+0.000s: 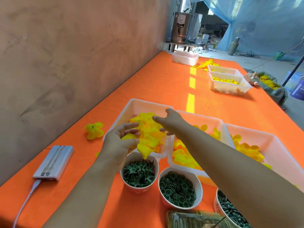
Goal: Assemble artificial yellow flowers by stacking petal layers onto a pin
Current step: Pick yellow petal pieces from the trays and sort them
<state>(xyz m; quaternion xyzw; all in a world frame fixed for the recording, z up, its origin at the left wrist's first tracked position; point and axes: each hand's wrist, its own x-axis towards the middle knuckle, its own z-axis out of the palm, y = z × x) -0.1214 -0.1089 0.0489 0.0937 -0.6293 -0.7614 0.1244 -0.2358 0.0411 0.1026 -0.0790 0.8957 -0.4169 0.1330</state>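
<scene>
Left hand [121,142] curled round yellow petals [144,149] over the tray [136,101] on the table [156,83]. Right hand [169,122] spread above the tray, seemingly holding nothing.

Left hand [118,143] with yellow petals [145,149]

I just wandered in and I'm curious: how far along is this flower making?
Done: one finished-looking yellow flower lies on the orange table. In hand: the left hand holds yellow petal layers over the petal tray, and the right hand reaches in, fingers spread. Left: two neighbouring trays hold more loose petals, and the cups of green stars, green rings and green pins look well stocked.
</scene>
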